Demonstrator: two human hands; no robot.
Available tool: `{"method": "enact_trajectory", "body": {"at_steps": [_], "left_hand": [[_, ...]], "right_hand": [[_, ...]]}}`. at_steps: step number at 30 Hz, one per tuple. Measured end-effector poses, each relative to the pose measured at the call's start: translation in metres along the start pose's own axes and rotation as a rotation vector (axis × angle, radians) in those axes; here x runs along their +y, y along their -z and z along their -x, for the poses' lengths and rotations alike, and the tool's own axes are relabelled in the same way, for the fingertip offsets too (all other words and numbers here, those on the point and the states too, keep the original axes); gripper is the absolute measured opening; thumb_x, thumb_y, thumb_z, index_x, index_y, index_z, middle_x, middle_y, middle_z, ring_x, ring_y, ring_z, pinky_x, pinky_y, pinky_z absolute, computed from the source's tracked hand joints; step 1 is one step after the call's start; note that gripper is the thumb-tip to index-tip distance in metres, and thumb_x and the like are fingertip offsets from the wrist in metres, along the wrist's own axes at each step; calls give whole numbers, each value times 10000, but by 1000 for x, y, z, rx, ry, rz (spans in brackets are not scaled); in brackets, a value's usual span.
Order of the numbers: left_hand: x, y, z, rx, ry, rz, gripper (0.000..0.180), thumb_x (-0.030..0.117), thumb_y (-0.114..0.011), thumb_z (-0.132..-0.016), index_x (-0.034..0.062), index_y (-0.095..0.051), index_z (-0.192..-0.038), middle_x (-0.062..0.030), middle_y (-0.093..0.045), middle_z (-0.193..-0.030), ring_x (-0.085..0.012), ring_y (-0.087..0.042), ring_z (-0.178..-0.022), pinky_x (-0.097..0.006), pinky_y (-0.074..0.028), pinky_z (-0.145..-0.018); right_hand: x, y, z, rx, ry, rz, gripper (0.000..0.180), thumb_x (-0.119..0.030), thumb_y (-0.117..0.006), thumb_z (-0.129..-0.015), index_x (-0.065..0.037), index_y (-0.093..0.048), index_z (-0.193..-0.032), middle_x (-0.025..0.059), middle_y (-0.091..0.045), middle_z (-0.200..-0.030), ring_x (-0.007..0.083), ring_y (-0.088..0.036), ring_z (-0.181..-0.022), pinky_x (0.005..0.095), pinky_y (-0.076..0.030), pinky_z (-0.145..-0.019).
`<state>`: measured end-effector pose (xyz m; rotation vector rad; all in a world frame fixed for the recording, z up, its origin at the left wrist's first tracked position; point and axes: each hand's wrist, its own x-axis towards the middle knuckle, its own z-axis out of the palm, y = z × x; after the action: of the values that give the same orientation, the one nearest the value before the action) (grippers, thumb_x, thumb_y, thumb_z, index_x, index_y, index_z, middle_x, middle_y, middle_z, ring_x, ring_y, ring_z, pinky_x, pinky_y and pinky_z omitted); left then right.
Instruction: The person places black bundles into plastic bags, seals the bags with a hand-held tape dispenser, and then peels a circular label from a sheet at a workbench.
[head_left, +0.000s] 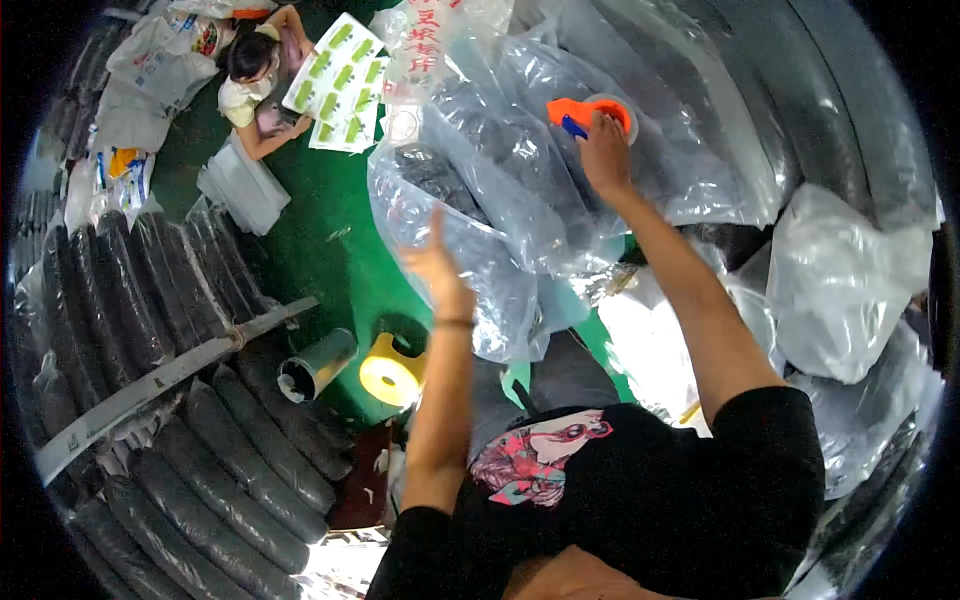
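Observation:
My right hand [606,155] is closed around an orange tape dispenser [568,108] with a blue part at its front, held over the clear plastic bags. Left of it, my left hand [437,262] is slightly blurred, with its index finger stretched out and no held thing visible. Below that hand lies a large clear plastic bag [500,287]. Dark bundled contents [440,178] show through the bag's plastic. Whether the left fingers touch the plastic, I cannot tell.
Another person [262,85] crouches at the upper left beside white sheets with green pictures [340,80]. Long dark wrapped rolls [215,470] are stacked at left behind a pale strip [150,400]. A yellow stool [390,372] and grey cylinder [320,365] stand on the green floor [310,255].

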<state>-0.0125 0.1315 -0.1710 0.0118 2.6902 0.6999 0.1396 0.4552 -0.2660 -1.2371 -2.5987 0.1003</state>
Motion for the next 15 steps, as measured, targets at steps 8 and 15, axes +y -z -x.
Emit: {"method": "enact_trajectory", "body": {"at_steps": [8,15], "left_hand": [[-55,-117,-89,-75,-133,444,223,232,-592,-913,49,-720,-910,-102,-702,-729,-264,-686,-630,-403,-527,-615],[-183,114,-176,241,-215,190,110,48,-601,-937,-7,-688,-899,-61,-662,-724,-144,-593,-619,-317,-474,-575]], "right_hand": [[-85,-19,98,-218,-78,-112,308,-277,-683,-889,-40,-590,-1061,189,-627,-1001,362,-631,-986,481,-506,-814],[-190,36,113,-432,193,-406,258,-234,-568,-992,-76,-527,-793,167,-611,-685,380,-640,-691,484,-472,-559]]}}
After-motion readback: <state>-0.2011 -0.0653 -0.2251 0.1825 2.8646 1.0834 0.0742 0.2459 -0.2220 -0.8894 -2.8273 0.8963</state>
